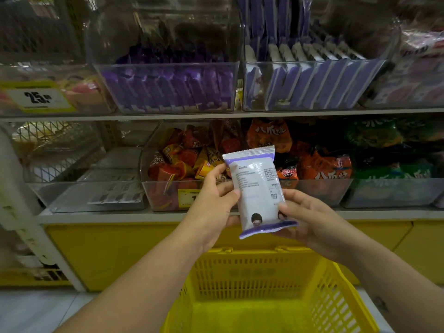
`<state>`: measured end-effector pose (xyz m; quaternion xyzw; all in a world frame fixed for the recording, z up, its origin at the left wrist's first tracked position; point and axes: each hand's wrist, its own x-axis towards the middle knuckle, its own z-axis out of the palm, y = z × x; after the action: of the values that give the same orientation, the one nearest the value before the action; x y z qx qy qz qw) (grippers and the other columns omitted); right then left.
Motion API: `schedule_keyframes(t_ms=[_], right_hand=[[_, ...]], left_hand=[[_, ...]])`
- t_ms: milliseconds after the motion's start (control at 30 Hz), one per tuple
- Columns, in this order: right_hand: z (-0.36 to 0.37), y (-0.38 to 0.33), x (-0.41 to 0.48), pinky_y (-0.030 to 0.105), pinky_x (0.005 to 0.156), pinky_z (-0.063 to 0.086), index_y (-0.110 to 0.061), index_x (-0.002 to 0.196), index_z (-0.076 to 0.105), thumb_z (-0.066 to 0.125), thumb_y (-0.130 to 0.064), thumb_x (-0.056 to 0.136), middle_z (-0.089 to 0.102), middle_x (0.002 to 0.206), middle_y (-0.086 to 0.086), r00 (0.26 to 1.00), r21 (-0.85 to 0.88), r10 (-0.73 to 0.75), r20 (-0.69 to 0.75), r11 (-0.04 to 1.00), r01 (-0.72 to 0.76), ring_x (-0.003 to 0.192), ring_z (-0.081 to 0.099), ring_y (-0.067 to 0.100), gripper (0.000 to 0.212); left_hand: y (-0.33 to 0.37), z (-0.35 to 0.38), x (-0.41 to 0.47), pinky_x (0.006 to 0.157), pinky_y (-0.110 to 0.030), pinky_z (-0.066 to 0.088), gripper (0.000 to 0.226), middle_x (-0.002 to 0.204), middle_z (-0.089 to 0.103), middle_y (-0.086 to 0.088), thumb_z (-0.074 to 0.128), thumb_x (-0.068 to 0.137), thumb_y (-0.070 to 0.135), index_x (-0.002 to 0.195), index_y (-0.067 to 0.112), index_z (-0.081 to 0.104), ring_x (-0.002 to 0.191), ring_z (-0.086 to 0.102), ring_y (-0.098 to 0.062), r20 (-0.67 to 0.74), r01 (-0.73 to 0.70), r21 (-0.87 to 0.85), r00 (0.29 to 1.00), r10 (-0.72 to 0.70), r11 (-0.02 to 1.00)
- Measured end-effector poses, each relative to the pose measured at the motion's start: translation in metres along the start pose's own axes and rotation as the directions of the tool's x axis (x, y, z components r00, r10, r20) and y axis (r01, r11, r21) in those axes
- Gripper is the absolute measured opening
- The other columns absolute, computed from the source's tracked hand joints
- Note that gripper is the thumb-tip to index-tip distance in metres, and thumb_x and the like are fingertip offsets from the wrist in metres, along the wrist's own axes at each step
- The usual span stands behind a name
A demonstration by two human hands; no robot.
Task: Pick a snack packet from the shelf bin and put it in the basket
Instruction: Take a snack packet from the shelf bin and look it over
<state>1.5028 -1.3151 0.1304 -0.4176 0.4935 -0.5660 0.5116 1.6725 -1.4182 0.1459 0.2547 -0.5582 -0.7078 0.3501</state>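
I hold a white snack packet [258, 191] with purple ends upright in front of the lower shelf, its printed back toward me. My left hand [213, 203] grips its left edge, thumb on the front and fingers behind. My right hand [305, 219] holds its lower right corner, fingers curled round the bottom seal. Below the packet stands a yellow plastic basket [259, 280] with nothing visible inside. A clear shelf bin [312, 85] on the upper shelf holds several matching white and purple packets standing in rows.
Beside it, a clear bin [168, 87] holds purple packets. The lower shelf carries bins of red and orange snacks [182, 162], orange bags [319, 164] and green bags [394, 174]. A yellow price tag [36, 97] sits upper left. Yellow cabinet panels [115, 248] stand behind the basket.
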Motion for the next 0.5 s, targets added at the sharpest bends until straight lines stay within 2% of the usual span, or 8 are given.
schedule_keyframes(t_ms=[67, 133, 200, 267, 333, 400, 500], right_hand=[[0.005, -0.003, 0.0, 0.028, 0.071, 0.058, -0.016, 0.123, 0.052, 0.07, -0.027, 0.076, 0.072, 0.112, 0.006, 0.998, 0.003, -0.034, -0.053, 0.999, 0.034, 0.1, 0.07, 0.024, 0.052], [0.011, -0.005, 0.0, 0.027, 0.068, 0.058, -0.018, 0.122, 0.053, 0.064, -0.028, 0.075, 0.074, 0.107, 0.003, 0.988, -0.017, -0.091, -0.124, 0.996, 0.09, 0.095, 0.072, 0.022, 0.049], [0.016, -0.01, -0.002, 0.025, 0.067, 0.058, -0.022, 0.121, 0.053, 0.062, -0.033, 0.076, 0.074, 0.104, -0.003, 0.971, -0.093, -0.17, -0.166, 0.983, 0.157, 0.092, 0.072, 0.018, 0.047], [0.021, -0.013, -0.004, 0.02, 0.066, 0.057, -0.028, 0.117, 0.053, 0.06, -0.035, 0.077, 0.074, 0.102, -0.011, 0.954, -0.179, -0.246, -0.171, 0.96, 0.216, 0.091, 0.072, 0.011, 0.041], [0.025, -0.014, -0.007, 0.015, 0.066, 0.055, -0.032, 0.112, 0.054, 0.06, -0.033, 0.079, 0.072, 0.101, -0.017, 0.937, -0.235, -0.312, -0.156, 0.933, 0.272, 0.092, 0.07, 0.005, 0.033], [0.028, -0.012, -0.008, 0.016, 0.067, 0.055, -0.033, 0.11, 0.056, 0.062, -0.029, 0.081, 0.073, 0.103, -0.015, 0.924, -0.263, -0.355, -0.144, 0.913, 0.31, 0.092, 0.071, 0.006, 0.03], [0.03, -0.01, -0.01, 0.021, 0.066, 0.057, -0.034, 0.112, 0.059, 0.065, -0.03, 0.079, 0.073, 0.105, -0.013, 0.913, -0.31, -0.386, -0.13, 0.891, 0.332, 0.094, 0.071, 0.009, 0.034]], left_hand=[[-0.001, 0.002, -0.001, 0.063, -0.033, 0.059, 0.034, 0.113, 0.066, 0.007, 0.05, 0.099, 0.011, 0.115, 0.04, 0.044, 0.102, 0.067, -0.015, -0.033, 0.004, 0.093, 0.999, -0.001, 0.996], [-0.003, 0.004, -0.002, 0.073, -0.039, 0.06, 0.028, 0.121, 0.061, 0.011, 0.052, 0.099, 0.019, 0.106, 0.045, 0.046, 0.109, 0.063, -0.012, -0.035, -0.011, 0.243, 0.999, 0.02, 0.97], [-0.006, 0.006, -0.004, 0.083, -0.043, 0.059, 0.027, 0.121, 0.058, 0.021, 0.056, 0.096, 0.028, 0.112, 0.047, 0.045, 0.109, 0.061, -0.007, 0.008, -0.036, 0.348, 0.999, 0.035, 0.937], [-0.01, 0.009, -0.007, 0.08, -0.039, 0.06, 0.037, 0.111, 0.061, 0.028, 0.06, 0.093, 0.034, 0.122, 0.048, 0.043, 0.099, 0.066, -0.002, 0.061, -0.045, 0.371, 0.998, 0.024, 0.927], [-0.014, 0.013, -0.007, 0.076, -0.033, 0.06, 0.048, 0.111, 0.064, 0.023, 0.064, 0.09, 0.036, 0.133, 0.043, 0.043, 0.095, 0.067, 0.0, 0.092, -0.047, 0.381, 0.996, 0.012, 0.923], [-0.016, 0.014, -0.005, 0.072, -0.028, 0.059, 0.055, 0.113, 0.066, 0.017, 0.066, 0.089, 0.032, 0.139, 0.037, 0.043, 0.093, 0.068, 0.001, 0.102, -0.049, 0.382, 0.995, 0.01, 0.923], [-0.017, 0.015, -0.003, 0.075, -0.035, 0.061, 0.058, 0.112, 0.069, 0.011, 0.07, 0.078, 0.031, 0.132, 0.032, 0.051, 0.092, 0.07, -0.007, 0.088, -0.04, 0.387, 0.996, 0.007, 0.921]])
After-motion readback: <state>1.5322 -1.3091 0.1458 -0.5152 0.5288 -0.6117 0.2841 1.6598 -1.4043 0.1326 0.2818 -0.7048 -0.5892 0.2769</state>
